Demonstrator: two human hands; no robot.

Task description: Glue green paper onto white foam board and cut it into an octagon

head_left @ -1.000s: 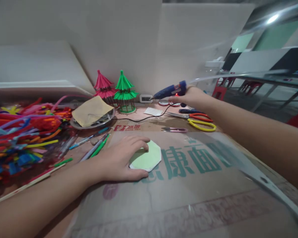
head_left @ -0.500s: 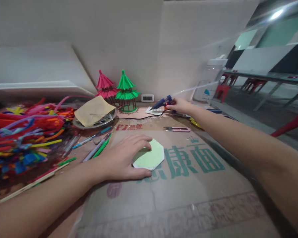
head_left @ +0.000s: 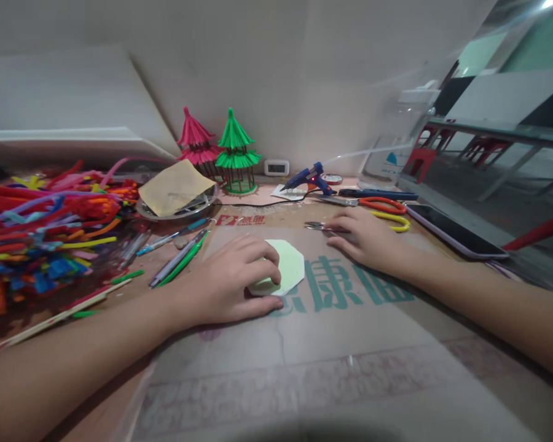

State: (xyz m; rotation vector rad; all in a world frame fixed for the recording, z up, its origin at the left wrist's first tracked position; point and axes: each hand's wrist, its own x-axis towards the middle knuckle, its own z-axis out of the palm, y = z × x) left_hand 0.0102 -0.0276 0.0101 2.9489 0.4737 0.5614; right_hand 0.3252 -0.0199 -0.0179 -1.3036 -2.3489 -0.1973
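Note:
My left hand (head_left: 239,279) curls over a pale green octagonal piece (head_left: 289,265) with a white edge, lying flat on the cardboard sheet. Its fingertips press on the top while the thumb lies along the near edge. Farther right, my right hand (head_left: 364,236) has its thumb and fingers round the handle of small thread snips (head_left: 314,226), whose blades point left; the palm hides part of them. Behind, a blue hot glue gun (head_left: 306,178) rests with its nozzle over a white scrap. Orange-handled scissors (head_left: 380,204) lie just beyond my right hand.
Two pipe-cleaner pavilions, one pink (head_left: 197,144) and one green (head_left: 237,150), stand near the wall beside a small digital clock (head_left: 276,167). Bundled pipe cleaners (head_left: 50,233) and a metal dish (head_left: 179,213) fill the left. A phone (head_left: 456,232) lies right, near a plastic jug (head_left: 387,159).
My right hand has let go of the glue gun at the back and come nearer, onto the thread snips. My left hand stays on the octagonal piece. The view has shifted slightly.

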